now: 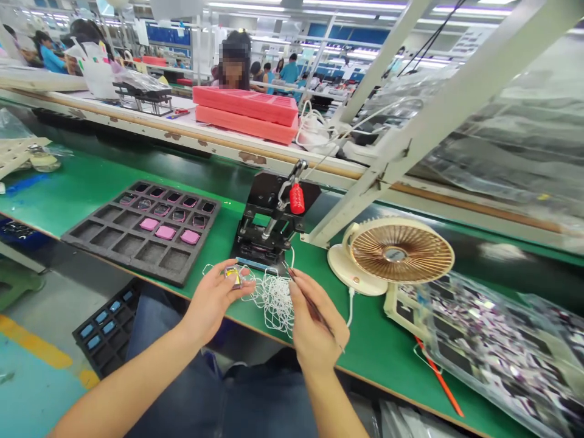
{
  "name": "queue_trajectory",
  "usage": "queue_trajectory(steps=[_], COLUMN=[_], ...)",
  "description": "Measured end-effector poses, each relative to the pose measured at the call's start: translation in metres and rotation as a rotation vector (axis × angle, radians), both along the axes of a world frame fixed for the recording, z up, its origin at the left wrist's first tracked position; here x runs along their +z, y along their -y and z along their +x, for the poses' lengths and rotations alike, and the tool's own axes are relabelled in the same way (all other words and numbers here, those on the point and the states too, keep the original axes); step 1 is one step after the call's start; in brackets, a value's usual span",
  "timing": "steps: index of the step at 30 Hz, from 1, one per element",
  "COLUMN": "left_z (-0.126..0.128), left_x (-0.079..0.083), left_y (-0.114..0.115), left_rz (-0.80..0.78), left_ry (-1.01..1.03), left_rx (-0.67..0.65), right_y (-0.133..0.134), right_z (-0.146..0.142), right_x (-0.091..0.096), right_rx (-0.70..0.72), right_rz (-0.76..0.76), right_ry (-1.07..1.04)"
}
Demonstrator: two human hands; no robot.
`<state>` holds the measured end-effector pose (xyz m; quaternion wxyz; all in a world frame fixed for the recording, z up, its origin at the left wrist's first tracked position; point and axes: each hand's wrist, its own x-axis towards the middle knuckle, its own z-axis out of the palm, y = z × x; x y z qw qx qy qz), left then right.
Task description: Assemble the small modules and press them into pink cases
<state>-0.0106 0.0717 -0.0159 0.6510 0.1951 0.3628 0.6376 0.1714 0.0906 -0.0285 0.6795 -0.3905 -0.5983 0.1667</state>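
Observation:
My left hand (218, 299) is closed around the edges of a small watch-sized case (233, 277) with something yellow inside its frame. In my right hand (314, 322) is a pair of thin dark tweezers (314, 305), held like a pen, with the tips pointing up and left. Between the hands, on the green bench, lies a tangled heap of thin white ring-shaped gaskets (276, 299). Just behind them stands a black toggle-clamp press fixture (263, 225) with a red handle (297, 198).
A dark foam tray (132, 243) with pink and black watch-sized pieces lies to the left. A beige fan (395, 252) stands right of the fixture, near a plastic-wrapped tray of small parts (493, 340). Another tray with blue pieces (98, 325) sits lower left. Red foam blocks (246, 115) rest behind.

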Motion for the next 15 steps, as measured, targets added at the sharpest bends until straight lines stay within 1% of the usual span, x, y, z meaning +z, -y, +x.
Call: queue_trajectory(steps=[2, 5, 8, 10, 12, 15], left_z=[0.001, 0.001, -0.012, -0.026, -0.039, -0.052], left_x=[-0.009, -0.02, -0.023, -0.022, -0.022, -0.029], left_y=[-0.005, -0.017, -0.027, -0.027, -0.023, -0.02], left_rz=[0.016, 0.039, 0.057, 0.096, 0.121, 0.073], left_ry=[-0.059, -0.298, -0.492, -0.552, -0.569, -0.556], left_rx=[-0.007, -0.044, -0.062, -0.057, -0.073, -0.095], right_y=[-0.007, -0.013, -0.01, -0.003, 0.005, 0.016], right_z=[0.006, 0.009, 0.013, 0.019, 0.028, 0.042], right_x=[-0.002, -0.003, 0.0, 0.002, 0.001, -0.009], right_rx=[0.049, 0.12, 0.121, 0.116, 0.121, 0.12], right_rz=[-0.089, -0.211, -0.242, -0.264, -0.29, -0.357], right_ry=[0.026, 0.096, 0.12, 0.138, 0.132, 0.083])
